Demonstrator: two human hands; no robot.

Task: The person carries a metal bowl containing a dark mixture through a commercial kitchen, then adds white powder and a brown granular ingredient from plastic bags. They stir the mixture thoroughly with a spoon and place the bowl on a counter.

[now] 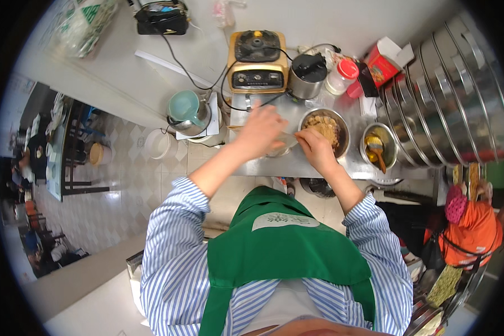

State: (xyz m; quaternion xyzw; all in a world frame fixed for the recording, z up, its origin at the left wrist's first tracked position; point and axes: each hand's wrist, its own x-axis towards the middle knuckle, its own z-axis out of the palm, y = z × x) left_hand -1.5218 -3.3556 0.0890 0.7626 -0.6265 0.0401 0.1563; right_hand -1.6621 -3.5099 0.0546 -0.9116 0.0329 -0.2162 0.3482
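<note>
My right hand (pixel 317 148) pinches the edge of what looks like a clear plastic bag (pixel 289 140), at the left rim of a steel bowl (pixel 345 133). In that bowl lies a light brown, crumbly or powdery food (pixel 324 126) over something darker. My left hand (pixel 262 128) is over the steel table, left of the bag, with its fingers spread; whether it touches the bag is unclear. To the right stands a smaller steel bowl (pixel 393 145) with yellow oil-like liquid and a wooden-handled brush (pixel 377 151).
A blender base (pixel 258 80), a steel blender jug or kettle (pixel 306 84), a red-lidded jar (pixel 340 77) and a red box (pixel 382 63) line the back. Stacked steel steamers (pixel 437 105) rise at right. At left are a teal bowl on a steel pot (pixel 185 107) and a white bucket (pixel 159 143).
</note>
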